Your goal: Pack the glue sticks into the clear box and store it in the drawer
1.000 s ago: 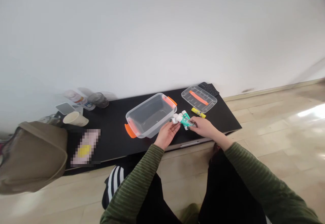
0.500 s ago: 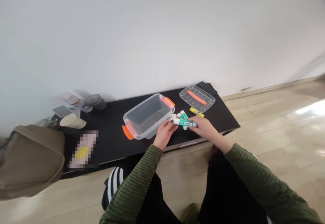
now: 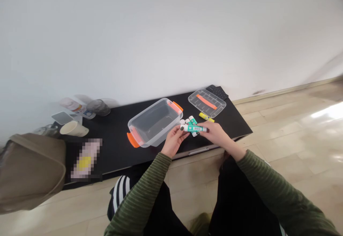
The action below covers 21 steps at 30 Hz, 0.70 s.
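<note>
Between my two hands is a green and white glue stick [image 3: 194,128], lying sideways with its barcode showing. My left hand [image 3: 174,139] pinches its white end, and my right hand [image 3: 213,133] grips the other end. Beneath and behind it, several more green and white glue sticks [image 3: 192,120] lie on the black table, partly covered. A yellow glue stick [image 3: 206,117] rests just beyond my right hand. To the left stands a clear plastic box [image 3: 154,123] with orange latches, its top uncovered. The box's clear lid [image 3: 207,103] with an orange handle lies behind the yellow stick.
On the table's left end are a paper cup [image 3: 74,129], a grey glass or jar [image 3: 98,107], a white bottle [image 3: 77,107] and a blurred-out pink item [image 3: 87,159]. A brown bag [image 3: 32,171] stands at far left. A dark dotted cloth [image 3: 218,92] lies behind the lid.
Both hands keep hold of the glue stick in nearly the same place. The view has shifted slightly, so the table things appear a little further left.
</note>
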Available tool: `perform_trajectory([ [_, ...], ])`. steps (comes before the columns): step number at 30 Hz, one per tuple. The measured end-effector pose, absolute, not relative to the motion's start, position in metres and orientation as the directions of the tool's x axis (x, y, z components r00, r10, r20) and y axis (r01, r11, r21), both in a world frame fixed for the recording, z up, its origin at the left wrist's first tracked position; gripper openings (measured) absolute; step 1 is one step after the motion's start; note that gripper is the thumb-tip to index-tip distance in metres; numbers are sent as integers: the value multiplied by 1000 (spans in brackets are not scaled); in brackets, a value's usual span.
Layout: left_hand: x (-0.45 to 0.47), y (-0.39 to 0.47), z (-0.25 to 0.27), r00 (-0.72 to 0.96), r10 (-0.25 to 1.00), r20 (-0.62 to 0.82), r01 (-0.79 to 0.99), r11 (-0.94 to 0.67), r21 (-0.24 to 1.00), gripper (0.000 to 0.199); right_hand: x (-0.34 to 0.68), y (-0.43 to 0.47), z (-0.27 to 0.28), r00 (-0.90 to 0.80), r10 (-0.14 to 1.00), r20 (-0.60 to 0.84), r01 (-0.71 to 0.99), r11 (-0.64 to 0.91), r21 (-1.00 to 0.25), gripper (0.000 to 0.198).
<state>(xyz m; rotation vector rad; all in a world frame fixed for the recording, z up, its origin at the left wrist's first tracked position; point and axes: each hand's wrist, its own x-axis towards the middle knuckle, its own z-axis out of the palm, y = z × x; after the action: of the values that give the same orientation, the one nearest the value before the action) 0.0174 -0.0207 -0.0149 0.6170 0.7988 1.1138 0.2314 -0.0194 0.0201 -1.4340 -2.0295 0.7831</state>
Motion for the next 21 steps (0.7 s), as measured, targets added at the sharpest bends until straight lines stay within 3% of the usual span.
perform_trajectory([
  [5,17,-23,-13,229,953,-198,-525,292,799,31,233,-21,18,-281,958,54,646,230,-728,32],
  [9,18,-24,-10,237,954,-186,-494,283,822,31,236,-18,17,-267,962,-58,623,126,-772,34],
  [16,20,-24,-10,252,953,-171,-475,276,836,32,243,-12,18,-417,885,-209,437,-6,-900,28],
  [21,22,-24,-10,279,940,-198,-456,311,834,35,241,-18,23,-517,782,-348,295,-218,-930,37],
])
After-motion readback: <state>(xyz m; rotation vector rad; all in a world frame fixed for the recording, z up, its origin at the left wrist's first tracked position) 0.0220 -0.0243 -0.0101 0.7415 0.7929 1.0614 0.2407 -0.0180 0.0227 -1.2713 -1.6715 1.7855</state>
